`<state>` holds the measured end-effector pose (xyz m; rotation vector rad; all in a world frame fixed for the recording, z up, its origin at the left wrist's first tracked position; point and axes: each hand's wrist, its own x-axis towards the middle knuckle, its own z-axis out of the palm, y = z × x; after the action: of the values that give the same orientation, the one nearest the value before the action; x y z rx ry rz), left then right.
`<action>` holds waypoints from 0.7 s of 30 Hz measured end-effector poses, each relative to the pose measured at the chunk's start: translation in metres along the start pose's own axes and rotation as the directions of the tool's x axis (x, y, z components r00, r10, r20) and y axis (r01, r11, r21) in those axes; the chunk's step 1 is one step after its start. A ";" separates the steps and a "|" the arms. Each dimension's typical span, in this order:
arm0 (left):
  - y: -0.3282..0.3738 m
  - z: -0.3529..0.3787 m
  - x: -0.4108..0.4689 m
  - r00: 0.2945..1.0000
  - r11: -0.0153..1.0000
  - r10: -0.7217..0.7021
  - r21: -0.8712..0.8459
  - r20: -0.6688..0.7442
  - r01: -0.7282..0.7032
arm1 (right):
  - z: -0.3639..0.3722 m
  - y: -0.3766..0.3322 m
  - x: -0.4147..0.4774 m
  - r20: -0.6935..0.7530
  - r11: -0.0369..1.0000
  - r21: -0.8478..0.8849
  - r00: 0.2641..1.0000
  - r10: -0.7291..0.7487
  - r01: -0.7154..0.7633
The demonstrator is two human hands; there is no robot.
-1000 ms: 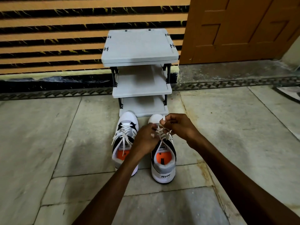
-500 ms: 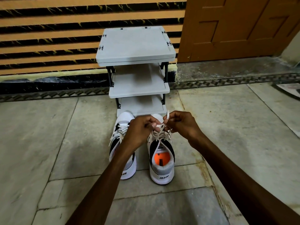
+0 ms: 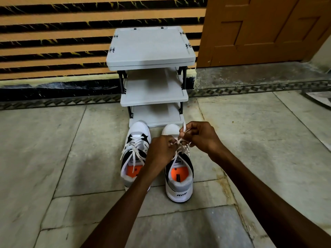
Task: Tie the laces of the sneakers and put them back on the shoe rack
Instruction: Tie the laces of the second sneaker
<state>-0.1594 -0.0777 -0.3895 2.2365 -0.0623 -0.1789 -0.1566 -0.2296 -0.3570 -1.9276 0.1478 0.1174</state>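
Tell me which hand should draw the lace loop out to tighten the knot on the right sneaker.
Right hand, probably: it already pinches the lace raised above the right sneaker, with bare floor on its side. The left hand pins the crossing, close to the left sneaker.

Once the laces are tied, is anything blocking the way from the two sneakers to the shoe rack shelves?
Nothing visible does. The left sneaker and right sneaker stand on the floor, toes toward the shoe rack, whose visible shelf surfaces are bare. Only the left hand and right hand, both holding the right sneaker's laces, are over them.
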 end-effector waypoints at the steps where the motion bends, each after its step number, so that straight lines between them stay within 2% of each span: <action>1: 0.001 -0.003 -0.002 0.998 0.988 -0.062 -0.139 0.020 0.065 | -0.001 0.000 0.000 -0.012 1.000 0.012 1.000 0.011 -0.011; 2: 0.002 -0.007 -0.003 0.994 0.962 -0.104 -0.251 0.036 0.110 | -0.001 0.000 0.001 -0.020 0.999 0.030 0.999 0.026 -0.025; 4: 0.001 -0.013 -0.004 0.993 0.945 -0.114 -0.308 0.011 0.112 | -0.002 -0.001 0.000 -0.026 0.997 0.064 0.998 0.050 -0.048; 7: 0.004 -0.022 -0.003 0.997 0.977 -0.039 -0.210 -0.072 0.023 | -0.001 -0.002 -0.002 -0.025 0.993 0.086 0.997 0.077 -0.075; 9: 0.011 -0.029 -0.002 0.998 0.976 -0.030 -0.219 -0.060 0.016 | 0.001 -0.003 -0.003 -0.026 0.990 0.102 0.994 0.102 -0.099; 13: 0.027 -0.041 -0.003 0.982 0.797 -0.152 -0.574 0.111 0.188 | 0.004 -0.009 -0.005 -0.068 0.976 0.163 0.985 0.159 -0.146; 15: 0.026 -0.046 -0.004 0.968 0.721 -0.201 -0.647 0.148 0.248 | 0.004 -0.011 -0.006 -0.099 0.973 0.160 0.978 0.182 -0.165; 16: 0.025 -0.047 -0.004 0.966 0.723 -0.218 -0.642 0.138 0.255 | 0.003 -0.010 -0.006 -0.113 0.971 0.155 0.973 0.200 -0.182; 17: 0.024 -0.049 -0.004 0.970 0.786 -0.228 -0.573 0.082 0.233 | 0.002 -0.008 -0.006 -0.130 0.967 0.149 0.966 0.224 -0.204; 18: 0.022 -0.051 -0.003 0.975 0.889 -0.222 -0.412 -0.006 0.200 | 0.001 -0.005 -0.005 -0.159 0.965 0.132 0.956 0.247 -0.227; 19: 0.018 -0.054 -0.002 0.976 0.971 -0.195 -0.160 -0.099 0.177 | -0.001 -0.001 -0.005 -0.196 0.965 0.094 0.946 0.260 -0.246; 20: 0.016 -0.058 -0.003 0.973 0.976 -0.155 0.129 -0.172 0.178 | -0.003 0.004 -0.005 -0.236 0.966 0.019 0.937 0.256 -0.259; 21: 0.015 -0.063 -0.005 0.974 0.917 -0.123 0.353 -0.189 0.185 | -0.007 0.010 -0.006 -0.265 0.960 -0.084 0.935 0.236 -0.266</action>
<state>-0.1545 -0.0380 -0.3389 2.6266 0.1864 -0.0709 -0.1638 -0.2388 -0.3626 -2.0305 0.5718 0.0503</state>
